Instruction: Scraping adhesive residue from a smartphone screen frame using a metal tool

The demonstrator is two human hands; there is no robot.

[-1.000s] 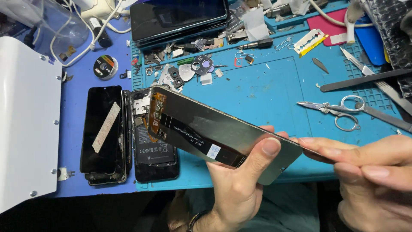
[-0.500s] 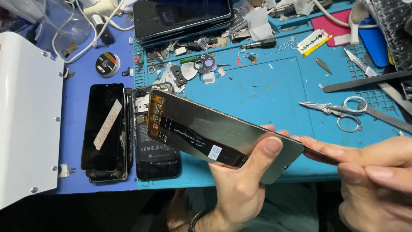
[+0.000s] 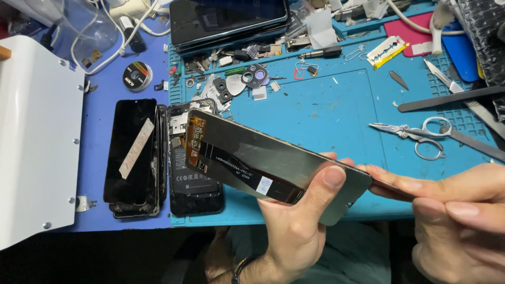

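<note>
Above a cluttered repair bench (image 3: 326, 113), a person's left hand (image 3: 294, 231) rises from below with its palm turned up, thumb pressed on the upper face of a detached phone display panel (image 3: 263, 163) and fingers curled beneath, the grip clamped on the panel's near right end. That panel hangs clear of the blue mat, back side up; its long axis runs from upper left, over an opened phone body (image 3: 192, 179), down to lower right. Left of that body lies a cracked black screen (image 3: 131, 158) beside a white box (image 3: 37, 142). At the panel's right corner, the right hand (image 3: 452, 210) reaches in from the edge, fingers extended and pinched together on a thin dark blade. Bare mat lies open beyond the panel; scissors (image 3: 415, 134) rest well apart on the right.
</note>
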